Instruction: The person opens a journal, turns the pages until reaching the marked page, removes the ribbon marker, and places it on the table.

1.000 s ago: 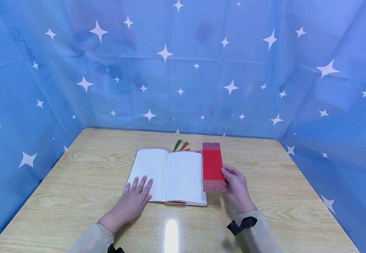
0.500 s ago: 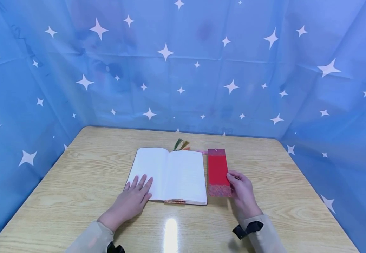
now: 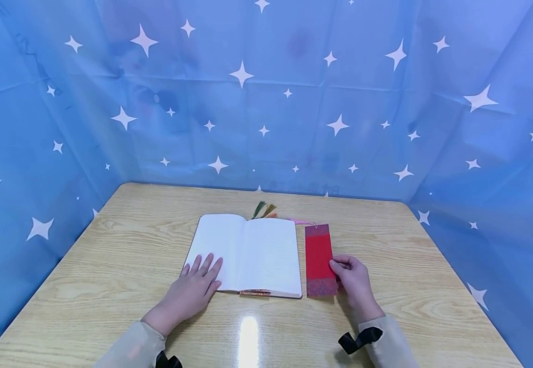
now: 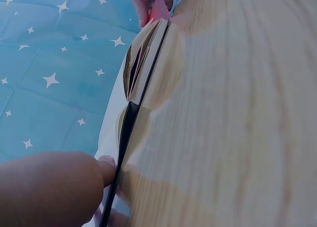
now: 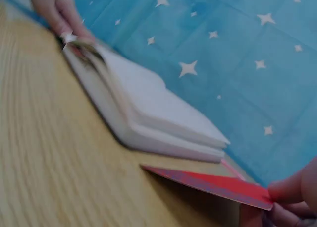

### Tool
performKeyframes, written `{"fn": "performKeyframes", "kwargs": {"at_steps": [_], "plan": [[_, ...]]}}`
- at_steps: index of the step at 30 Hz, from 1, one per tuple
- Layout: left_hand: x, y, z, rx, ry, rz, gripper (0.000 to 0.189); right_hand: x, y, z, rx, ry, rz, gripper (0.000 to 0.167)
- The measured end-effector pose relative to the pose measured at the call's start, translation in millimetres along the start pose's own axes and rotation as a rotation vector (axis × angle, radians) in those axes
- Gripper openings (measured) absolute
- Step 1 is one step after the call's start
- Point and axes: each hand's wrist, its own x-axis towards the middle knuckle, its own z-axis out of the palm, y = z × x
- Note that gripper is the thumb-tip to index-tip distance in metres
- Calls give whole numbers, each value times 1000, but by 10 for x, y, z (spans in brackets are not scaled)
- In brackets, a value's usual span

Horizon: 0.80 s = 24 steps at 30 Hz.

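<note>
An open notebook with white pages lies in the middle of the table. My left hand rests with fingers spread on its left page, near the lower corner. My right hand pinches a red bookmark by its right edge, thumb on top. The bookmark has purple patterned bands at both ends and stands just right of the notebook. In the right wrist view the bookmark is tilted over the table, beside the page block. A pink cord runs from its top toward the notebook.
Green, gold and orange tassels stick out at the notebook's top edge. A patterned strip shows under the pages at the bottom. A blue cloth with white stars hangs behind the wooden table.
My right hand has carried the bookmark right and toward me, off the notebook's right edge and lower beside it. My left hand has stayed on the page.
</note>
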Motion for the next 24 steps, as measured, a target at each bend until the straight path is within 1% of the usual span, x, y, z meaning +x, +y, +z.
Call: {"fn": "performKeyframes", "kwargs": {"at_steps": [2,7,10,13,19,22,24], "plan": [[2,-7,7,0,-1,1,52,3,12,-2,-86,27,-49,31],[4,-16,13,-4,-3,-2,52,15,29,-2,-360,101,-201,22],[4,-15,10,-6,-5,1,52,13,30,-3,-485,128,-264,20],[1,-9,-2,-12,-4,6,52,-3,20,-8,-553,128,-288,21],[-5,9,-28,-26,3,10,51,-34,2,-22,-614,96,-309,22],[-5,11,-29,-19,-3,7,51,-50,-8,-13,-661,83,-339,24],[-4,10,-25,-14,-7,5,52,-65,-17,6,-688,71,-374,26]]}}
